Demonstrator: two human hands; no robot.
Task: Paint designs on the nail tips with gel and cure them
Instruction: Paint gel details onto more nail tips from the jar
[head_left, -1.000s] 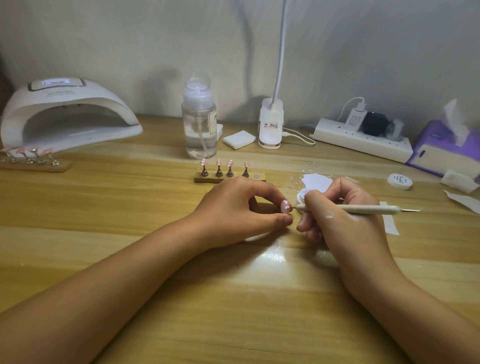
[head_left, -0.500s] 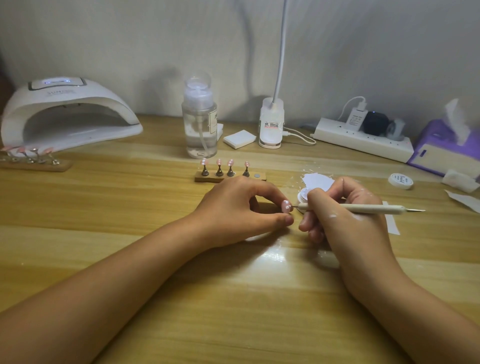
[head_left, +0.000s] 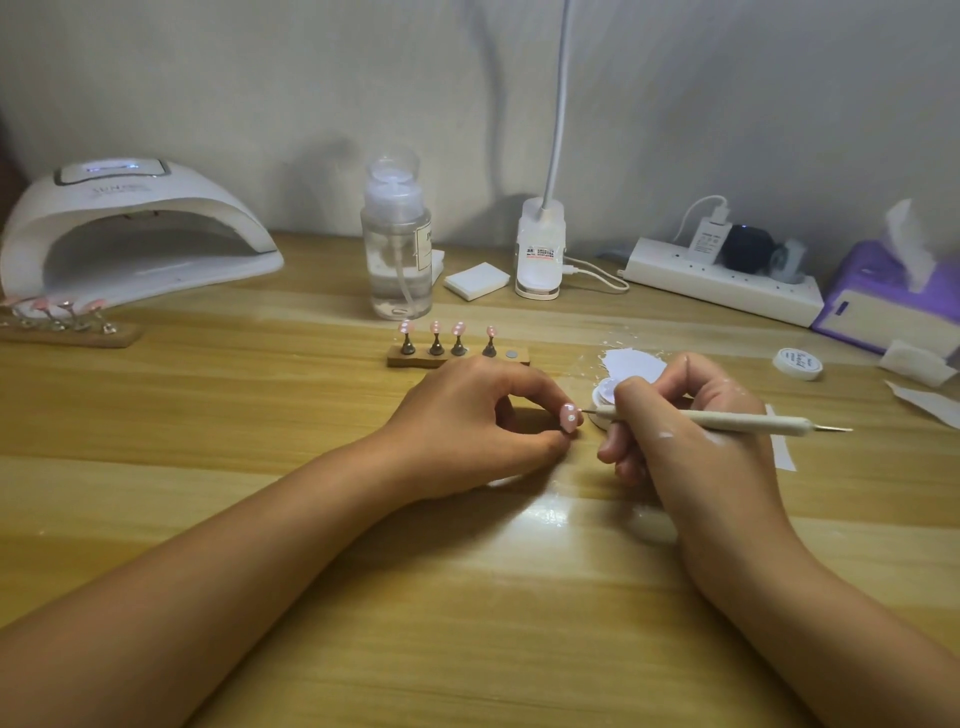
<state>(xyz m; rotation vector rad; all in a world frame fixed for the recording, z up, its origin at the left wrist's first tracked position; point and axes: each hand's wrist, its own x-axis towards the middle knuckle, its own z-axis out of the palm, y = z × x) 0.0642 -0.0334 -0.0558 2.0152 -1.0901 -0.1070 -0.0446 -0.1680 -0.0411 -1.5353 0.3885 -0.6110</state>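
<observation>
Little here can be read. On top of my white curing lamp (head_left: 130, 228), just under its lit display, pale letters begin "SUN" — what follows is too faint to make out. The clear pump bottle (head_left: 397, 260) has its label turned away to the right edge, where I see only two dark letters, perhaps "IN". The desk lamp's clip base (head_left: 540, 249) carries a sticker with red and black print, too small to read. The white charger (head_left: 709, 240) plugged into the power strip (head_left: 727, 283) shows grey lines of print, and the small round jar (head_left: 797, 362) on the counter (head_left: 311, 519) bears dark script — both illegible.
</observation>
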